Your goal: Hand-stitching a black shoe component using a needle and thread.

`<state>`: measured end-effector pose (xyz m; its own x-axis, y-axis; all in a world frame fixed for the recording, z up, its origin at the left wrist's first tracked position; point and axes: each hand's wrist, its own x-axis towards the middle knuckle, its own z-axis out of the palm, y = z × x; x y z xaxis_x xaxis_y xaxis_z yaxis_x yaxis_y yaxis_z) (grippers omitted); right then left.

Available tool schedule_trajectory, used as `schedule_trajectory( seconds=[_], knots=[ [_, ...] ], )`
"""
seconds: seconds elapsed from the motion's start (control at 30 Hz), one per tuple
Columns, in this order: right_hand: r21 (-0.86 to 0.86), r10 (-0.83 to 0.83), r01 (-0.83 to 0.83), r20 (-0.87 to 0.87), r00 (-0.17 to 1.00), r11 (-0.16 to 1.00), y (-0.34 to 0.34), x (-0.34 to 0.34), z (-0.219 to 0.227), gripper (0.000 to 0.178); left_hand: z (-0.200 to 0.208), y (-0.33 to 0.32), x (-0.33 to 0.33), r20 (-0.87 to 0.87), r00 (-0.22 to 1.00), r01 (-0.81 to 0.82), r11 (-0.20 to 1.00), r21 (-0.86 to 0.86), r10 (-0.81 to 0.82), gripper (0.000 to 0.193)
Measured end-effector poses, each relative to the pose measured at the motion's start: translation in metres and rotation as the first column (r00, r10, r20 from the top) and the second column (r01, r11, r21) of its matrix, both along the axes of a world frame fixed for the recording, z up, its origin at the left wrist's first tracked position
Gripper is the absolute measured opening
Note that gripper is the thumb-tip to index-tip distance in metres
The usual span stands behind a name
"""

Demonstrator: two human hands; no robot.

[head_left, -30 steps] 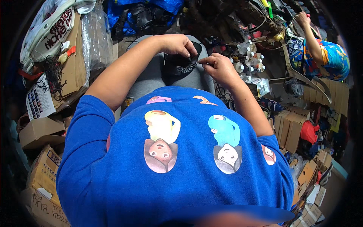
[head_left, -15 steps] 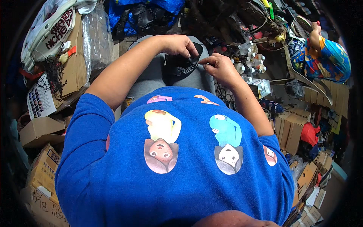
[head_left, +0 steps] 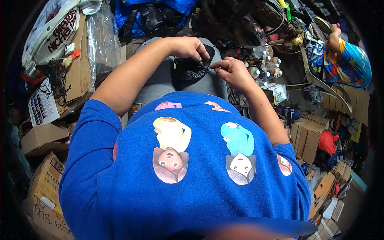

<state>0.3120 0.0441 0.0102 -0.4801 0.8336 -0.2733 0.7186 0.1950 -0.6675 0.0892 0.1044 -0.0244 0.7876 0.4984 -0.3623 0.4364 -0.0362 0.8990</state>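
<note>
On my lap, across my grey trousers [head_left: 158, 82], lies a black leathery piece [head_left: 196, 74] with a puckered, gathered edge; it may be part of a shoe, but the kind is not certain. My left hand [head_left: 191, 48] reaches over it from the left, fingers curled down and gripping its far edge. At the right edge of the piece, my right hand [head_left: 235, 74] has thumb and forefinger pinched together, close to the left fingertips. Whatever the pinch holds is too small to make out.
Several small bottles [head_left: 266, 68] with white caps stand right of my knee. Black shoes [head_left: 152, 20] lie on a blue bag ahead. Cardboard boxes [head_left: 44, 138] are stacked at left, more cartons [head_left: 310, 136] at right. A person in a bright patterned garment [head_left: 350, 66] is at far right.
My right fingertips have shifted very slightly at the edge of the black piece. The left hand and the piece stay nearly where they were.
</note>
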Motion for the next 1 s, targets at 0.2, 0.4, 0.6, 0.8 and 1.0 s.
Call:
schedule_trajectory(
  seconds=[0.2,0.4,0.6,0.8,1.0],
  knots=[
    [0.067,0.044,-0.05,0.1,0.994,0.997,0.0,-0.006,0.006,0.021,-0.002,0.0,0.0,-0.035,0.999,-0.023,0.999,-0.027,0.022,0.038],
    [-0.032,-0.022,0.022,0.018,1.0,0.999,-0.001,-0.005,-0.003,0.019,-0.007,0.0,0.008,0.026,0.999,-0.049,0.994,0.1,0.046,0.031],
    [-0.277,-0.082,0.022,-0.204,0.976,0.961,0.014,0.015,-0.034,0.018,-0.011,0.0,0.005,0.069,0.998,-0.004,0.987,0.159,-0.007,0.03],
    [-0.383,-0.079,-0.07,-0.359,0.93,0.921,0.024,0.021,-0.054,0.02,-0.008,-0.002,0.005,0.02,1.0,0.002,0.985,0.172,-0.006,0.033],
    [-0.307,-0.131,0.026,-0.327,0.936,0.951,0.014,0.01,-0.054,0.017,-0.012,-0.007,0.008,0.017,1.0,-0.025,0.963,0.269,0.021,0.038]
  ],
)
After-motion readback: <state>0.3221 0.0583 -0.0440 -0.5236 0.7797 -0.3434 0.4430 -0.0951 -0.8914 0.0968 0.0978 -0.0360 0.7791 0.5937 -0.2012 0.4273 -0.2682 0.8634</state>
